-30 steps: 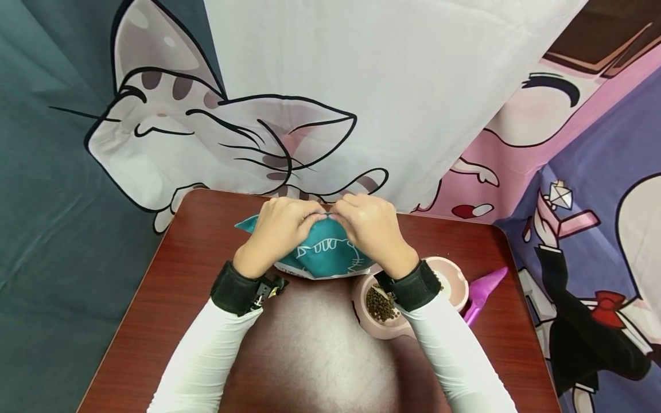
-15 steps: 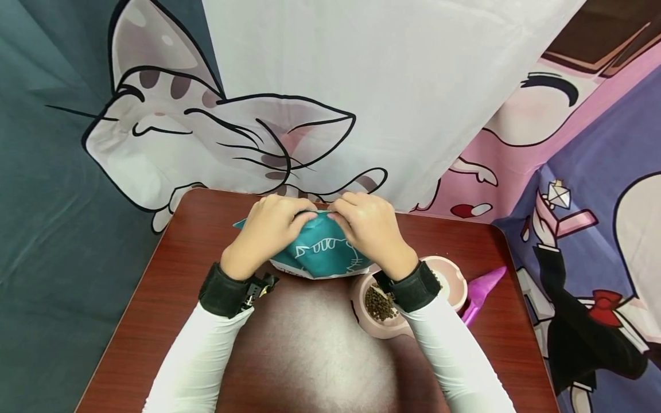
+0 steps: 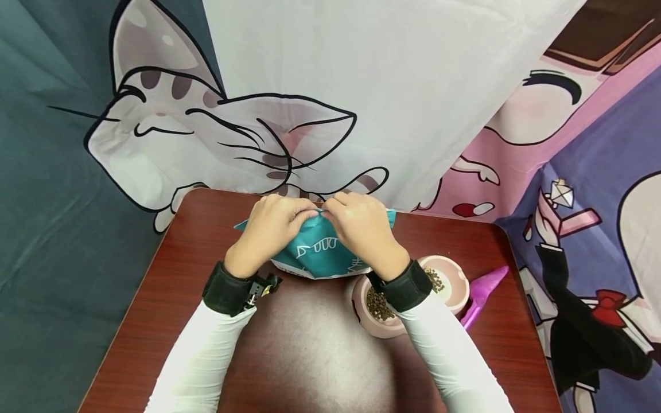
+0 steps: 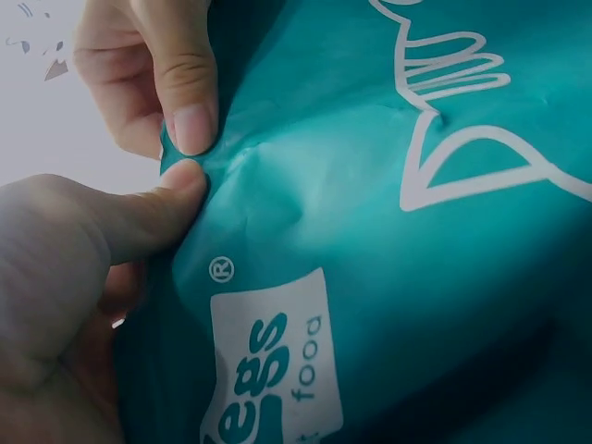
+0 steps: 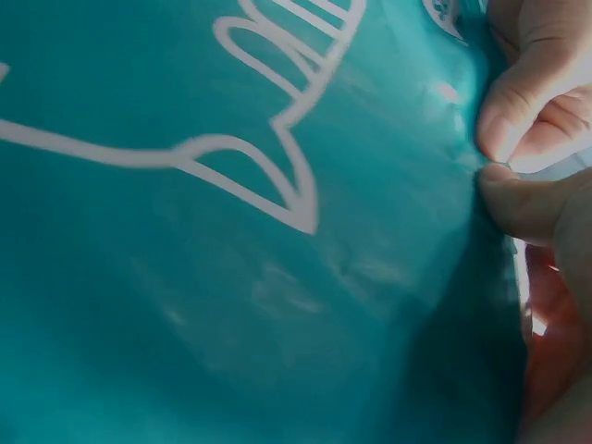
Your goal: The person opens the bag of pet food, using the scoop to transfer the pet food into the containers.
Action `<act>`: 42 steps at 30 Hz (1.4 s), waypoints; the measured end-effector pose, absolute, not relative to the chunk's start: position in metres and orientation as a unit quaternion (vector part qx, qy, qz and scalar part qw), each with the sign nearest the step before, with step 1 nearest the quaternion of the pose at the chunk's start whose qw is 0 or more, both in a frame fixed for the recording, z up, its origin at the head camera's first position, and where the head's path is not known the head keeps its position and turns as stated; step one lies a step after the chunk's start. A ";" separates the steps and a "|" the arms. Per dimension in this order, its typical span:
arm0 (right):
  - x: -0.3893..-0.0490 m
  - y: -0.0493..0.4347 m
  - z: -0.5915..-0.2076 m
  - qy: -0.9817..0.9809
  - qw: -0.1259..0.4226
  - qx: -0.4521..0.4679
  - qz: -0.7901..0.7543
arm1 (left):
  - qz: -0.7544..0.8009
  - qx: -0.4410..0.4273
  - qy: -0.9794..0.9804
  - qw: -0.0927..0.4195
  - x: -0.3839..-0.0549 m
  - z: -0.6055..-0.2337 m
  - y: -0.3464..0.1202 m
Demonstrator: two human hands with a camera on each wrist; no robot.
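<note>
Teal bag (image 3: 320, 252), right there beneath both grips! Left grip (image 3: 271, 229) pinches its top edge, thumb on the near face, and right grip (image 3: 364, 229) pinches that same edge just beside it. Nearer the wearer than the right grip, a pink double bowl (image 3: 381, 331) holds brown kibble (image 3: 378, 306); farther right, a purple scoop (image 3: 480, 291) lies on the bench (image 3: 170, 298).

Holds both arms (image 3: 201, 355) forward, angling inward. Pinches with left hand (image 3: 271, 231) and right hand (image 3: 362, 230), thumb tips (image 4: 186, 178) close together, wrists (image 3: 239, 264) apart.
</note>
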State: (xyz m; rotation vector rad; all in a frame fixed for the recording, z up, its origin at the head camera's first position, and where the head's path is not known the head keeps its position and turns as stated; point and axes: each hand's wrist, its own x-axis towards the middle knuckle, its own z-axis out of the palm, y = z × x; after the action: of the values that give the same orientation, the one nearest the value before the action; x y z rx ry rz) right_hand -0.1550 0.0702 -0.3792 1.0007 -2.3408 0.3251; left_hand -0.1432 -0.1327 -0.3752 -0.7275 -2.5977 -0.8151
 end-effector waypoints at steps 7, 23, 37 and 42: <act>-0.157 0.071 -0.385 -0.870 0.296 0.371 0.135 | -0.285 -0.248 -0.915 0.138 -0.142 -0.374 -0.133; -0.154 0.069 -0.379 -0.880 0.268 0.375 0.109 | -0.275 -0.266 -0.910 0.156 -0.139 -0.380 -0.152; -0.154 0.055 -0.379 -0.877 0.282 0.375 0.103 | -0.275 -0.278 -0.905 0.166 -0.138 -0.385 -0.155; -0.155 0.056 -0.379 -0.872 0.286 0.379 0.119 | -0.305 -0.255 -0.906 0.143 -0.133 -0.386 -0.170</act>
State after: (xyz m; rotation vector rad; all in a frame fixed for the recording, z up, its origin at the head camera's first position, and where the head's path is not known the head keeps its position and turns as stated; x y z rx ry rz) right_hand -0.1552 0.0563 -0.3790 1.0135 -2.3301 0.3170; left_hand -0.1333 -0.1703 -0.3859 -0.7358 -2.6139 -0.8797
